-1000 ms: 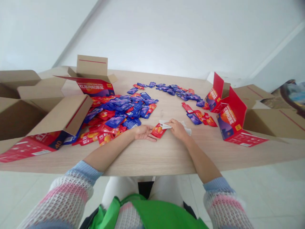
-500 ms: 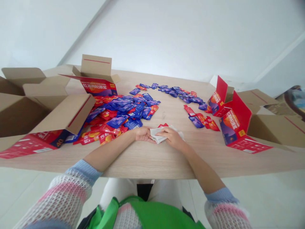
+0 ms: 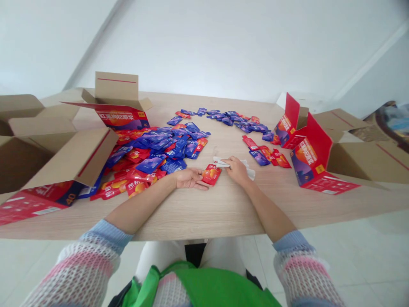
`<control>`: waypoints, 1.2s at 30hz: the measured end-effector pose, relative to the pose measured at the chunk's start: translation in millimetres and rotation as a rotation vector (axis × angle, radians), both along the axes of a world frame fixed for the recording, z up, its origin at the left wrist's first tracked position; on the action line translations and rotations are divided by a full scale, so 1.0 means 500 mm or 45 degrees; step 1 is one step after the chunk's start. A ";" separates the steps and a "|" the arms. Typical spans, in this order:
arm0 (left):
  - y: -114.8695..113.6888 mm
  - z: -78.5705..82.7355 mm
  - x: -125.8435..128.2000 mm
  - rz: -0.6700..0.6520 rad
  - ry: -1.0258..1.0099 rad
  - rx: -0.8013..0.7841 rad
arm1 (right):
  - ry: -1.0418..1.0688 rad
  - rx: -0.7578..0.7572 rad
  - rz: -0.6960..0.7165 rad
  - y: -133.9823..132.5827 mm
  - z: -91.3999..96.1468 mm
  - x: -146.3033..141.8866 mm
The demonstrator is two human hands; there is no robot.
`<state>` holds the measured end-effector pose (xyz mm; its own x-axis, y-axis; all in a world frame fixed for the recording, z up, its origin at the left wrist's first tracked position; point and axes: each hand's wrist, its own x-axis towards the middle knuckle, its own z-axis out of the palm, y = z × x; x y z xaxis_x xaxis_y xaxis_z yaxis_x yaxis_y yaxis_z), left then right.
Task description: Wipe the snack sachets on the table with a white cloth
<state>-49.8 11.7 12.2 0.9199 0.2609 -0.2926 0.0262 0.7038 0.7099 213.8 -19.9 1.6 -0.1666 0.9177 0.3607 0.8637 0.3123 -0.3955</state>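
Observation:
My left hand (image 3: pixel 191 178) lies low over the table, palm partly turned up. Its fingers hold the left edge of a red sachet (image 3: pixel 211 174) with an orange print. Part of this grip is hidden. Just right of the sachet, my right hand (image 3: pixel 238 170) is closed on a folded white cloth (image 3: pixel 250 173), whose edge reaches to the sachet's top corner. To the left spreads a big heap of blue and red sachets (image 3: pixel 159 147), close to my left forearm.
Open cardboard boxes (image 3: pixel 91 155) stand at the left, with another red box (image 3: pixel 123 117) behind the heap. Two red boxes (image 3: pixel 311 160) stand at the right. An arc of blue and red sachets (image 3: pixel 228 118) runs along the back, and a small group (image 3: pixel 265 155) lies nearer.
The cloth has come off the red sachet, moving up and right with my right hand. The sachet now shows fully beside my left hand. My view has shifted slightly.

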 end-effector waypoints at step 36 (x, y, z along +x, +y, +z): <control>-0.029 -0.007 0.015 0.197 0.080 0.214 | 0.098 -0.003 0.462 -0.080 0.020 -0.104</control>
<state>-42.1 -3.0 8.8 0.8465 0.4475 -0.2884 -0.0253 0.5749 0.8178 162.0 -59.8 11.5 -0.4538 0.8046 0.3829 0.6648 0.5918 -0.4559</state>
